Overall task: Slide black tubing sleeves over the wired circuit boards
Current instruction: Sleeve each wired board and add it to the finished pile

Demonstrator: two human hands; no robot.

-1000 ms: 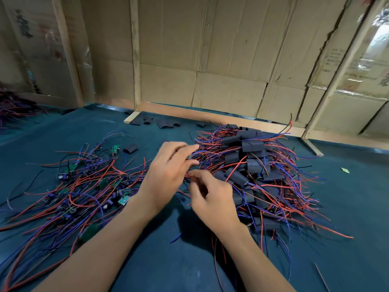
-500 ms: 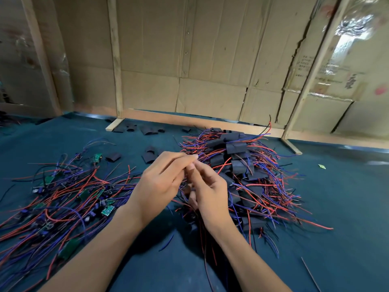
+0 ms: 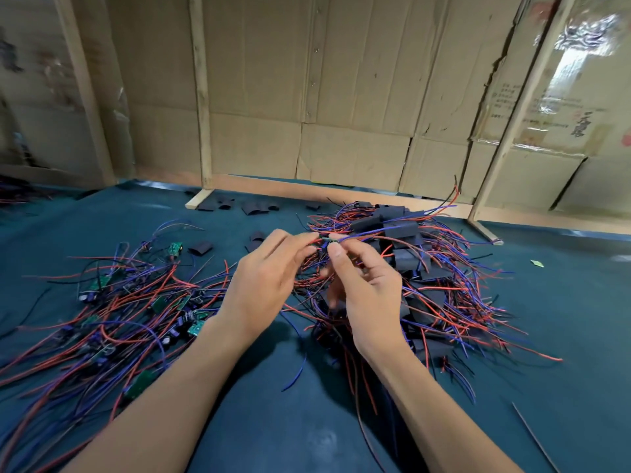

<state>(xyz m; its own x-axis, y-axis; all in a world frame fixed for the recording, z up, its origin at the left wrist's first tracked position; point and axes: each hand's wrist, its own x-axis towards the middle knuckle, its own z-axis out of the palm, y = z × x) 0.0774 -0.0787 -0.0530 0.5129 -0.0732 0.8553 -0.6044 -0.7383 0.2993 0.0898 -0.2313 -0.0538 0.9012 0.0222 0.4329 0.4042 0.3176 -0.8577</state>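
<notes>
Circuit board [image 3: 330,239] raised higher than before | both hands [image 3: 263,281] [image 3: 367,288] pinching it | wires trailing right

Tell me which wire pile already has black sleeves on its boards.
The pile behind the right hand: sleeved pile. The bare-board pile beside the left hand shows green boards.

Between the fingertips [image 3: 336,249] of both hands, a small blurred piece is hiding; whether board or sleeve is unclear.
</notes>
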